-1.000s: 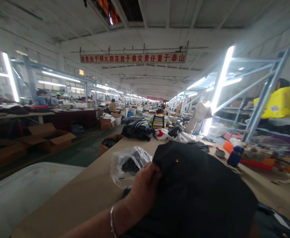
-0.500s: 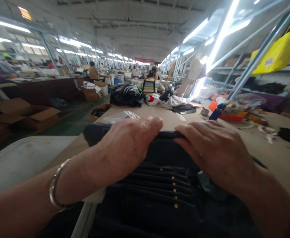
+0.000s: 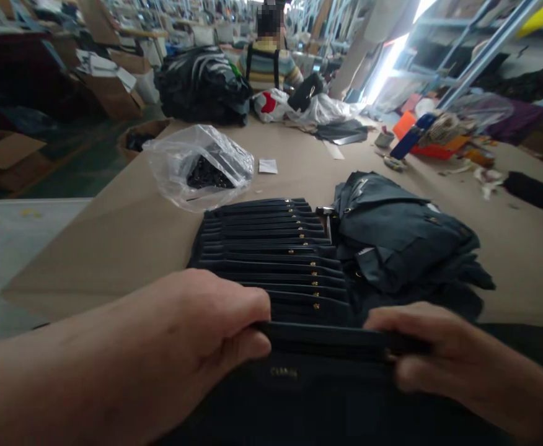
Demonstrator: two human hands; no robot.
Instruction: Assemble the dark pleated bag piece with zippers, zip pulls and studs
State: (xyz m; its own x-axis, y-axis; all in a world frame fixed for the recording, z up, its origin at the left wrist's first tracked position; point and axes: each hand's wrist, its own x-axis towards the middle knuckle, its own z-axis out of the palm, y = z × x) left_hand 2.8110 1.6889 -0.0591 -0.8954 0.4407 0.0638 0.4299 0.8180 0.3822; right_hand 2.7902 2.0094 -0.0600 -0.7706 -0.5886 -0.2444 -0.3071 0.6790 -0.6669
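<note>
I see left hand (image 3: 201, 331) and right hand (image 3: 427, 347) both pinching the dark panel (image 3: 327, 387) by its edge, 5 to 6 o'clock. Counter (image 3: 127, 241): clear bag (image 3: 169, 170) at 10, cloth pile (image 3: 406, 238) at 3.

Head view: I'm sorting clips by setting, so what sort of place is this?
Probably a bag or garment workshop: dark pieces overlap in a row on the table, and a fabric pile lies beside them.
</note>
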